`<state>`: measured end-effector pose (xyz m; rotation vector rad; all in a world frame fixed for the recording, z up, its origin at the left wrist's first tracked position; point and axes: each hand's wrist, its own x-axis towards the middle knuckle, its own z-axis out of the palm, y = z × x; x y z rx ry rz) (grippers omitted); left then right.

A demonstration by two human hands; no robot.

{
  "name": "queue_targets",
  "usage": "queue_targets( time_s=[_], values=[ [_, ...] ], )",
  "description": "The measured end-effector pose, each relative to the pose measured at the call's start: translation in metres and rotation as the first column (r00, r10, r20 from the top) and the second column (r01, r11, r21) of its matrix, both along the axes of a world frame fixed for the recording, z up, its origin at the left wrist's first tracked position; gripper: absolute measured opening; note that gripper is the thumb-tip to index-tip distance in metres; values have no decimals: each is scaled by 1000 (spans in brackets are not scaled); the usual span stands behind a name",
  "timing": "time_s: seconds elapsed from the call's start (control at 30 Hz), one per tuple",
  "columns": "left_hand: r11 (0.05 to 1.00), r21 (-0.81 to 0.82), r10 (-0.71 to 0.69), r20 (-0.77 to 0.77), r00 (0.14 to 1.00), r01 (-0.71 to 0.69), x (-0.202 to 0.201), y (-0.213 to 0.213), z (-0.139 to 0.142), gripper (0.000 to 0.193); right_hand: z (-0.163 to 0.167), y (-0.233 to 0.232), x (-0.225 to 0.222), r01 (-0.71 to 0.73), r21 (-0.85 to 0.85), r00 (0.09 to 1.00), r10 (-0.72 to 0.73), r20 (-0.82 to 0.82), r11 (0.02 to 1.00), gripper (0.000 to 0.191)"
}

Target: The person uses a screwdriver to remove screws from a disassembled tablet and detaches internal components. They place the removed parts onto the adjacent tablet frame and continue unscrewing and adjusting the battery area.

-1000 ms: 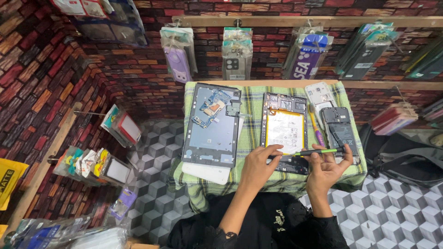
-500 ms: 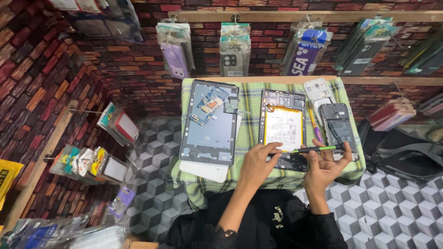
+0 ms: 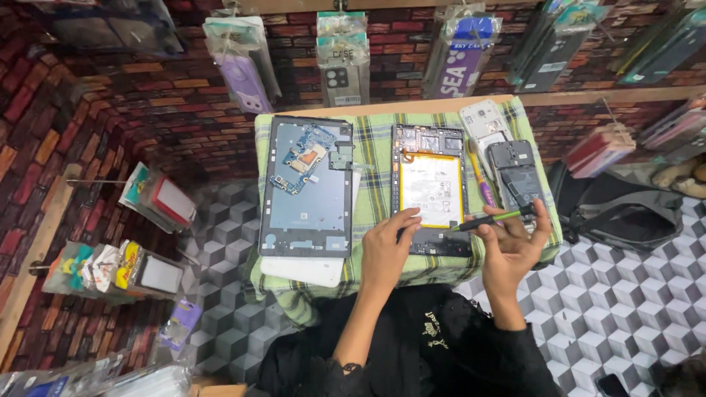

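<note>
An opened tablet (image 3: 430, 184) with a white and yellow battery lies on a green checked cloth (image 3: 375, 169). My left hand (image 3: 388, 248) rests on its lower edge, fingers touching the battery's bottom corner. My right hand (image 3: 511, 246) holds a green and black screwdriver (image 3: 491, 217) whose tip points at the tablet's lower right. To the left lies a larger opened tablet frame (image 3: 307, 187) with a blue circuit board at its top.
Two phone back shells (image 3: 507, 165) and a purple and yellow tool (image 3: 479, 176) lie at the cloth's right. A white panel (image 3: 301, 270) sticks out under the big frame. Packaged phone cases hang on the brick wall. A black bag (image 3: 625, 209) sits on the floor.
Both hands stay on the tablet's lower edge. The screwdriver tip has shifted slightly along the tablet's bottom right. The view has tilted a little.
</note>
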<state>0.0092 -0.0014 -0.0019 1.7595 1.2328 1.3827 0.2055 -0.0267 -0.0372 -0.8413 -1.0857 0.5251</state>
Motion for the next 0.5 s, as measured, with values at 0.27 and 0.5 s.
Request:
queue_targets(
  time_s=[0.27, 0.5],
  values=[
    [1000, 16, 13, -20, 1000, -13, 1, -1, 1, 24, 29, -20, -2, 54, 98, 858, -97, 504, 994, 75],
    [1000, 23, 11, -33, 999, -10, 1, -2, 2, 23, 30, -20, -12, 8, 154, 838, -90, 539, 988, 72]
  ],
)
